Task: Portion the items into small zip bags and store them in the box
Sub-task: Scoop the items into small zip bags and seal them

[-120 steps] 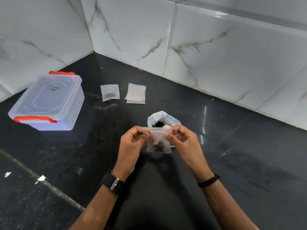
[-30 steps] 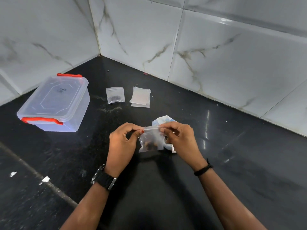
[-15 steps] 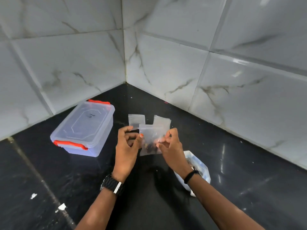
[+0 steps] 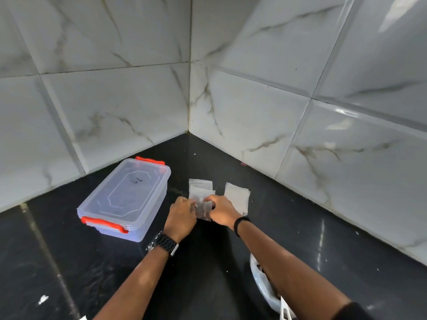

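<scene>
Both hands met over a small zip bag (image 4: 204,210) low above the black surface (image 4: 69,262); the left hand (image 4: 181,214) pinched its left edge and the right hand (image 4: 221,211) pinched its right edge, fingers curled on the plastic; dark bits showed through the bag, too blurred to name. Just behind it, another small zip bag (image 4: 200,188) lay flat on the surface, partly covered by the held one; whether the two touched could not be told. Just to the right of that lay a stack of empty bags (image 4: 236,195), flat, its near corner hidden behind the right hand. The box (image 4: 126,197) stood to the left of the hands, near but apart, clear plastic with its lid on and red clasps at both ends. A black watch (image 4: 163,243) sat on the left wrist and a thin black band (image 4: 240,222) on the right. A larger white bag (image 4: 265,287) lay near the bottom edge, mostly hidden under the right forearm; marbled white wall tiles (image 4: 254,112) met in a corner behind.
</scene>
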